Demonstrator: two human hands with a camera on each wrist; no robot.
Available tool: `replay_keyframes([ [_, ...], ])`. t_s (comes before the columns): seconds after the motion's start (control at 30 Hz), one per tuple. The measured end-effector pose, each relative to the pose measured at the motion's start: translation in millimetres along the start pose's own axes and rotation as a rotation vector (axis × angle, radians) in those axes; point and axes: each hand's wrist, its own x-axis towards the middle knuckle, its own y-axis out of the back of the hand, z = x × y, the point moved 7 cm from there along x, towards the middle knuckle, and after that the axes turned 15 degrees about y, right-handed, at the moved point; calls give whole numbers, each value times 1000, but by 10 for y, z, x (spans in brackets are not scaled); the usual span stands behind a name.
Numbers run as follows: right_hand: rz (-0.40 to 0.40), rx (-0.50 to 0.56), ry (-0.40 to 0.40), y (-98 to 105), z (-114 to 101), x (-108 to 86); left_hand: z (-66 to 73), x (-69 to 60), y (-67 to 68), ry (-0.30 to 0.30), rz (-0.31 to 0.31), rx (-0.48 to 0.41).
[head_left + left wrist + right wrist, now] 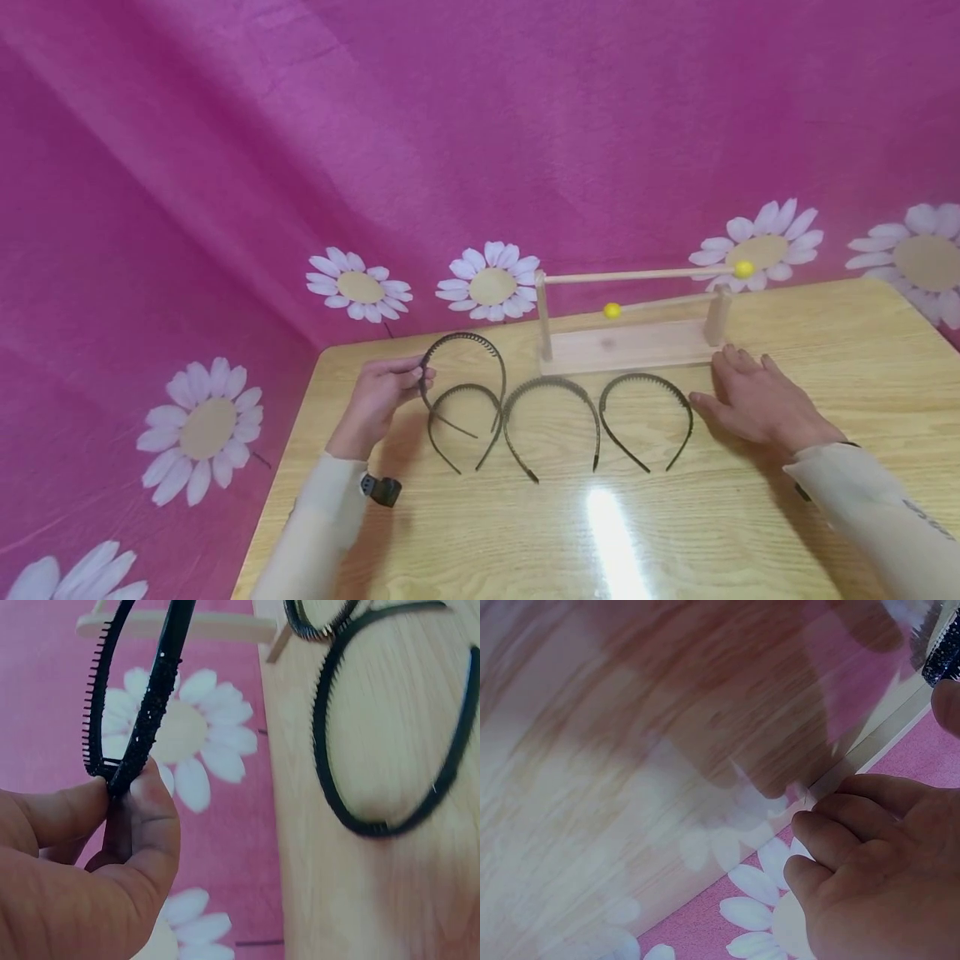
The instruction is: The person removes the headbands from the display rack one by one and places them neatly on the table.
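My left hand (377, 396) pinches a black toothed headband (154, 705) between thumb and fingers. In the left wrist view, the held headband is upright and has small glittering specks along its band. It is raised over the left headband (430, 414) of three lying in a row on the table. Beside that one lie the middle headband (551, 381) and the right headband (647, 377). My right hand (765, 407) is spread low over the tabletop, holding nothing. Its fingers are close to the right end of a wooden stand (630, 348); contact I cannot tell.
Two rods run across the stand, an upper rod (637, 275) and a lower rod (667, 302), each with a yellow ball at one end. The wooden table (480, 542) backs onto a pink cloth (480, 125) printed with daisies. Glare marks the table's front.
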Motion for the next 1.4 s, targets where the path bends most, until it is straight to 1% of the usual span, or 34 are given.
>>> replay_keyframes([
  [0.23,1,5,0,5,11,-14,-89,24,189,29,-9,3],
  [0.37,12,-4,2,21,6,-15,-157,72,313,54,-13,9],
  [0.47,19,-5,5,28,-3,-15,-231,119,437,83,9,-4],
  [0.57,11,-1,4,23,-3,-15,-302,151,556,101,22,2],
  [0.67,0,4,2,15,9,-13,-349,169,651,104,26,29],
  [0.9,3,4,-1,-1,29,-2,-442,208,878,132,85,67],
  [1.0,4,-2,3,-7,29,3,-485,209,966,142,92,106],
  [1.07,-3,-7,7,-11,30,5,-518,202,1020,155,102,114],
  [1.1,-5,-6,7,-14,32,6,-534,199,1046,162,102,113],
  [1.27,0,6,9,-6,19,5,-593,193,1166,199,92,30],
  [1.4,16,16,7,9,9,-3,-612,222,1267,201,82,32],
])
